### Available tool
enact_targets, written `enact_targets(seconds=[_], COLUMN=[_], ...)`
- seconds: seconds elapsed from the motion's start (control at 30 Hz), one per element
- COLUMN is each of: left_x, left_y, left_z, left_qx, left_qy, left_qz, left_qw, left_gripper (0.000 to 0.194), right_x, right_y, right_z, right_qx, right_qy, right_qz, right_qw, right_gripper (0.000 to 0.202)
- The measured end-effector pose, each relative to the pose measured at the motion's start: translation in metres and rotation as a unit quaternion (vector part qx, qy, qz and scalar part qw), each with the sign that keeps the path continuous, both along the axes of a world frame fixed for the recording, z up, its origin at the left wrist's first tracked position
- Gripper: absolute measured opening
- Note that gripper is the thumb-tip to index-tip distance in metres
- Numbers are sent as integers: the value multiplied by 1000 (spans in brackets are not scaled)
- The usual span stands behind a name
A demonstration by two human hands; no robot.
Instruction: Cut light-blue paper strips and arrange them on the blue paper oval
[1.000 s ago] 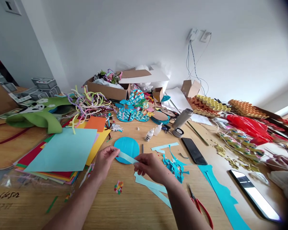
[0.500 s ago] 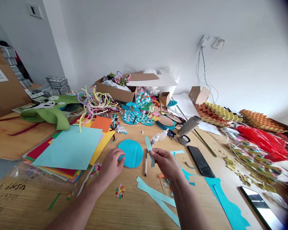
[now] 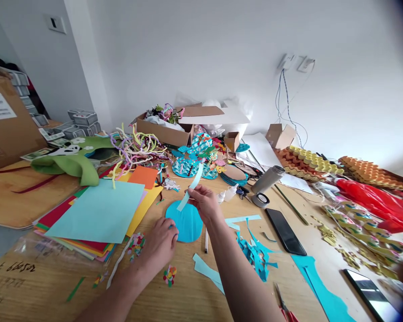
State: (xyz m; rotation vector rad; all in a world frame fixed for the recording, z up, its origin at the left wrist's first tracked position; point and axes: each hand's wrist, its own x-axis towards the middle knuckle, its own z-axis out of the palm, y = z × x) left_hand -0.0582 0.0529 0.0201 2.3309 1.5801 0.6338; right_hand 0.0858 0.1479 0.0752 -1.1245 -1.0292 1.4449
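A pale blue paper strip (image 3: 195,179) is pinched between the thumb and fingers of my right hand (image 3: 203,203). It slants above the upper part of a bright blue round disc (image 3: 190,226), which lies flat on the table. My left hand (image 3: 161,241) rests at the disc's left edge with its fingers loosely bent and apart from the thumb. A pen (image 3: 206,241), partly covered by my right forearm, lies right of the disc. More pale blue strips (image 3: 206,270) lie nearer me, partly under that forearm. Small coloured paper dots (image 3: 169,275) are heaped below the disc.
Stacked coloured paper (image 3: 97,210) lies at left, with tangled pipe cleaners (image 3: 137,147) behind. Glue bottles (image 3: 231,192), tape (image 3: 260,199) and a grey flask (image 3: 267,179) stand beyond my right hand. Blue scraps (image 3: 255,255), scissors (image 3: 284,306) and a black phone (image 3: 285,231) lie at right.
My right hand has carried the strip leftward and away from me, from beside the disc to above it. My left hand stays at the disc's left edge. Scissors have come into view.
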Motion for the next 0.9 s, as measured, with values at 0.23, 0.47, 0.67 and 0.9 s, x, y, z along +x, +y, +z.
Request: enact_targets(seconds=[0.23,0.47,0.67,0.9], left_x=[2,3,4,6], left_y=[-4,-3,-2,-2], left_z=[5,3,0,-7], left_qx=[-4,-21,-37,-27], left_qy=[7,-8,-29,-17], left_qz=[4,10,18,24], left_qw=[1000,1000,999,999], left_gripper=[23,21,18,35], right_x=[-5,-6,-5,-5], right_y=[17,30,33,30], right_z=[-55,-63,-66,-65], right_qx=[-91,-113,-69,13], right_qy=[-130,-255,-361,-464], right_qz=[31,90,86,23], right_qw=[987,956,926,886], right_gripper=[23,29,23,16])
